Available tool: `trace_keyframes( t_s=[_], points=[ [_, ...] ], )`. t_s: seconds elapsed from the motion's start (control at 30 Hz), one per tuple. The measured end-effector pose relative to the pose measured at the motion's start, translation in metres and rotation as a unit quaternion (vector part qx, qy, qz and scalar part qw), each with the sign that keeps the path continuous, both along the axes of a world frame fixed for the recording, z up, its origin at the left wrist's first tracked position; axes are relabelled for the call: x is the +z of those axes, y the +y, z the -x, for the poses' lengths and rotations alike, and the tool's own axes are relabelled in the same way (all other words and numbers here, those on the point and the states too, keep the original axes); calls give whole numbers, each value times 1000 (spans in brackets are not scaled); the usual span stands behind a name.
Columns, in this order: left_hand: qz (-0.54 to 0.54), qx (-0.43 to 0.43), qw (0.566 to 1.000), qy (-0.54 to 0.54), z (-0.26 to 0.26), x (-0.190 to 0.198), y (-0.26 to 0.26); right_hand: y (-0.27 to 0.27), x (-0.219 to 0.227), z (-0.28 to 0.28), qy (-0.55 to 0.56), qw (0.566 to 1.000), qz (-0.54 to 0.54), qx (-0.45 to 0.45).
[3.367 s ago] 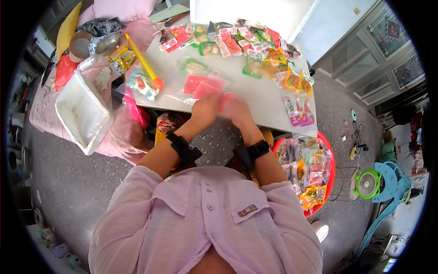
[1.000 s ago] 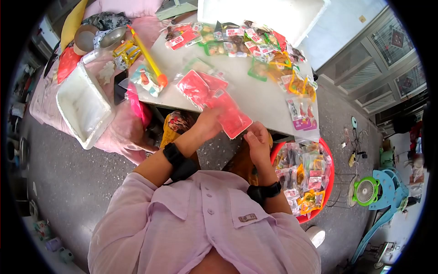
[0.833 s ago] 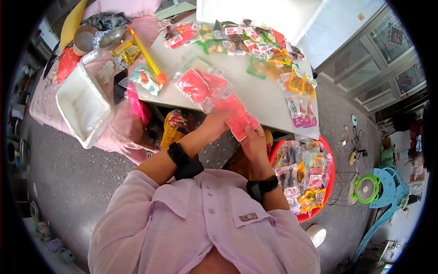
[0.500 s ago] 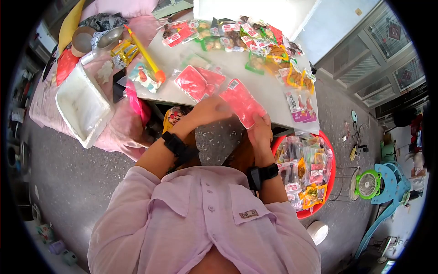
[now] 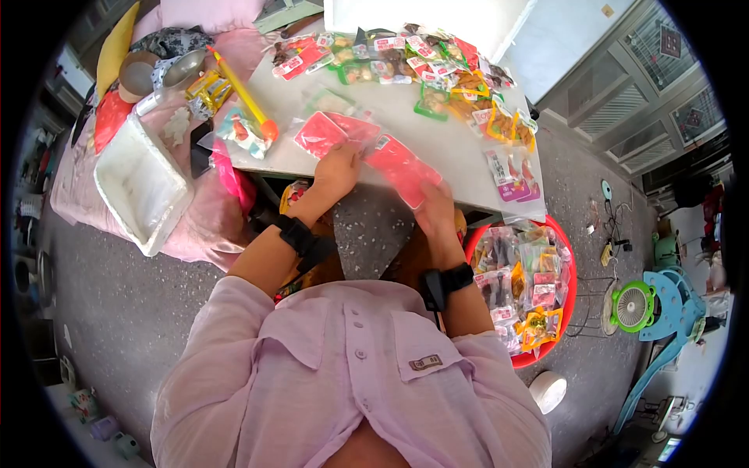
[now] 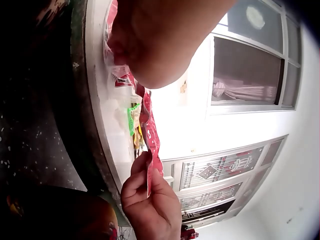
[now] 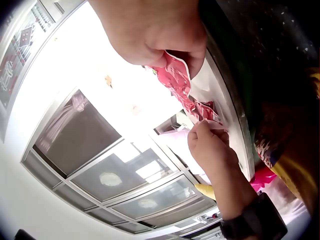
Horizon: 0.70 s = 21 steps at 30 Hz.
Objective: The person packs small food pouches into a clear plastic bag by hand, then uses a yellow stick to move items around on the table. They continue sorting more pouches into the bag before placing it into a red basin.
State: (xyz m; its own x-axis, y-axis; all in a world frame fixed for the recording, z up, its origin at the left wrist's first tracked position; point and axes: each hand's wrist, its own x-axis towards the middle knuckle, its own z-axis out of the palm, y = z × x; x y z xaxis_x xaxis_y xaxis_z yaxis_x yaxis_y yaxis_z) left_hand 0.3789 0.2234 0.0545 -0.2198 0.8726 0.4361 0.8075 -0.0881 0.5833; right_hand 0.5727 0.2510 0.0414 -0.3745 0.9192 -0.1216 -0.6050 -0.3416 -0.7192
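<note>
Part of the left hand's [image 5: 337, 168] grip is hidden: its fingertips are tucked out of sight in the head view, but the right wrist view shows them pinched together on clear film at the near edge of the red packets [image 5: 318, 134], which lie overlapping on the bench [image 5: 273, 101]. The right hand [image 5: 437, 212] has its fingers and thumb clamped on the lower end of a long red packet [image 5: 404, 173], slanting from 10 to 4 o'clock, partly over the bench's near edge. A small white barcode patch marks its upper end; its print is too small to read. The left wrist view shows this packet thin, glossy and crinkled, edge-on. Just beyond the red packets, a green-edged pouch [image 5: 331, 103] blurs under glare. From 11 round to 2 o'clock, shiny pouches [image 5: 390, 51] overlap, their white labels illegible, in front of a white foam box [image 5: 421, 23] cut off by the frame. At 4 o'clock a red tub [image 5: 573, 288] holds more plastic packs, some orange-edged. At 9 o'clock a rough-walled white foam tray [image 5: 103, 175] rests on pink cloth [image 5: 74, 183].
</note>
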Motion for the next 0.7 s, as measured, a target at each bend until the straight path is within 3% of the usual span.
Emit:
trace_keyframes(
  t_s=[0.37,0.5,0.57,0.7],
  points=[
    [-3,26,998,51,2,7,-2,21,-6,3,-2,993,4,120],
    [-3,22,993,115,-4,8,-6,26,-8,25,56,996,14,72],
    [-77,-5,981,180,-2,5,-5,20,6,39,53,997,16,47],
    [-129,-16,970,207,-5,5,-8,29,3,65,-28,999,-17,-8]
  ],
)
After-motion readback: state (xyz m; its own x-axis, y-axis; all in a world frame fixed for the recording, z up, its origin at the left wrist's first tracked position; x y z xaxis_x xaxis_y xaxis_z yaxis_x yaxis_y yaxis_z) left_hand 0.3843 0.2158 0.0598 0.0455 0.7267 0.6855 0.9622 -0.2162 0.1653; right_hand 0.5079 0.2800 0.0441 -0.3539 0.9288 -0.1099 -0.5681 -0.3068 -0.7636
